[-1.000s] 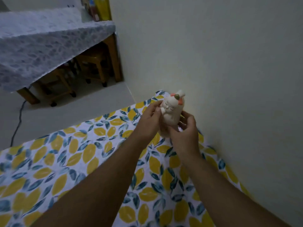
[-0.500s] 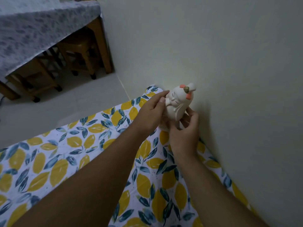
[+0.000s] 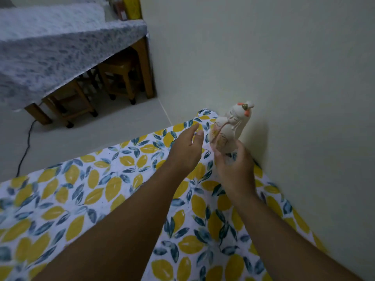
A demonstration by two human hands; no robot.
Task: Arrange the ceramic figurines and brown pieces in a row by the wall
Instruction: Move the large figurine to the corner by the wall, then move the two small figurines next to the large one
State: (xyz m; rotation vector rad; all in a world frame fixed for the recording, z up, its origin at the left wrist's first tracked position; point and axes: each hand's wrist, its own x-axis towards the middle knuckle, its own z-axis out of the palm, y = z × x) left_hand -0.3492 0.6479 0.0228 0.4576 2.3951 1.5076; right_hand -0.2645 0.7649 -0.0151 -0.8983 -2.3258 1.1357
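- The figurine (image 3: 230, 128) is a pale ceramic figure with closed painted eyes, orange-red bows on its head and a faint floral pattern on its front; no writing or maker's mark can be read on it.
- It stands roughly upright, leaning slightly, just beside the wall (image 3: 263, 57) at the far corner of the cloth (image 3: 81, 199); whether its base touches the cloth cannot be told, as the fingers hide it.
- The right hand (image 3: 235, 169) grips the figurine's lower part, thumb on the near side and the other fingers curled round the wall side.
- The left hand (image 3: 185, 151) is loosely spread, its fingertips (image 3: 199, 134) just short of the figurine's painted front, apart from it.
- Beneath both forearms lies the white cloth printed with yellow lemons and blue-green leaves; it carries no lettering.
- Well beyond the fingertips, across bare pale floor (image 3: 101, 128), a table (image 3: 146, 67) with a grey-patterned cover has wooden stools (image 3: 121, 76) beneath it.
- A yellow package (image 3: 130, 7) stands on that table; its print is too blurred to read.
- A dark cable (image 3: 25, 147) runs along the floor at far left.
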